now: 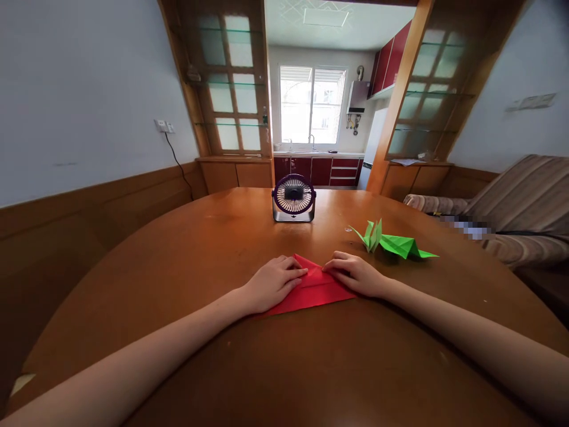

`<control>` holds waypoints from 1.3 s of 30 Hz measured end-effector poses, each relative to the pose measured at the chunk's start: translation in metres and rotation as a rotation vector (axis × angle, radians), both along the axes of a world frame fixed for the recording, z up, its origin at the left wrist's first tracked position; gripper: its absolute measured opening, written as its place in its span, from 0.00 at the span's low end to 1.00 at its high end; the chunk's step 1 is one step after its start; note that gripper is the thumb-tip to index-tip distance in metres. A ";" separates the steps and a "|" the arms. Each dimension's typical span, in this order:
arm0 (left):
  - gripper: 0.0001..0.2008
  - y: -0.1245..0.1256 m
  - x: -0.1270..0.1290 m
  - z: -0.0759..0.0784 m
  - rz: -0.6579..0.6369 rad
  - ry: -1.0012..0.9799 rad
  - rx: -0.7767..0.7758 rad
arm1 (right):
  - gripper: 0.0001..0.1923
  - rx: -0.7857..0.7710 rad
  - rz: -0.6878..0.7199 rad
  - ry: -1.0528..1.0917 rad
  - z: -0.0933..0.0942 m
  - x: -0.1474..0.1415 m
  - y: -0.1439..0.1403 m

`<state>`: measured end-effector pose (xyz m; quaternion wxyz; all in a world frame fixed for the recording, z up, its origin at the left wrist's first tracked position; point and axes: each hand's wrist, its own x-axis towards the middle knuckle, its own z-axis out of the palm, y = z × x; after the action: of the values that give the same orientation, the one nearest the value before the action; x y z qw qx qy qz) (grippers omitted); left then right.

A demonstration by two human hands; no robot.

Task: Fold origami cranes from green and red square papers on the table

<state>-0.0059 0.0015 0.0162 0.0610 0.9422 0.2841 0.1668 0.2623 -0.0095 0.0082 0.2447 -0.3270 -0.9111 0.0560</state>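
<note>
We see a big round brown counter (pixel 178 267) that fills most of the view. It is made of shiny wood. Past the far side of the counter there is a doorway to a kitchen with a bright window (pixel 311 107). A striped sofa (pixel 511 201) stands to the right of the counter.

On the counter, far from us, stands a small purple fan (pixel 294 198). It faces us and stands upright. To the right of the fan and a bit nearer to us lies a green paper shape (pixel 393 242). It is folded into points, and some of them stick up. It does not touch the fan.

Nearer to us than the fan, in the middle of the counter, lies a red paper (pixel 311 290). It is folded into a flat shape with a point at the far end. It lies flat on the wood, just to the left of the green paper shape and apart from it.

Our two bare arms reach over the counter to the red paper. Our left hand (pixel 271 283) lies on the left part of the red paper, fingers spread flat and pressing down. Our right hand (pixel 355 276) lies on the right part, also flat and pressing down. Neither hand is closed around the paper. The fingertips of both hands point toward each other near the far point of the paper, with a small gap between them.
</note>
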 end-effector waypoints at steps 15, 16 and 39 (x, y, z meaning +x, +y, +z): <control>0.24 0.009 0.002 -0.008 0.052 0.098 -0.177 | 0.15 0.356 0.000 -0.158 -0.002 -0.010 -0.005; 0.24 0.009 0.002 -0.008 0.055 0.093 -0.187 | 0.16 0.365 0.046 -0.201 -0.001 -0.012 -0.006; 0.23 0.017 -0.003 -0.019 0.008 0.046 -0.124 | 0.19 0.216 0.218 -0.287 0.010 0.006 -0.017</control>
<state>-0.0091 0.0182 -0.0024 0.1120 0.9390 0.2992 0.1274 0.2684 -0.0266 0.0180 0.1388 -0.2029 -0.9673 -0.0630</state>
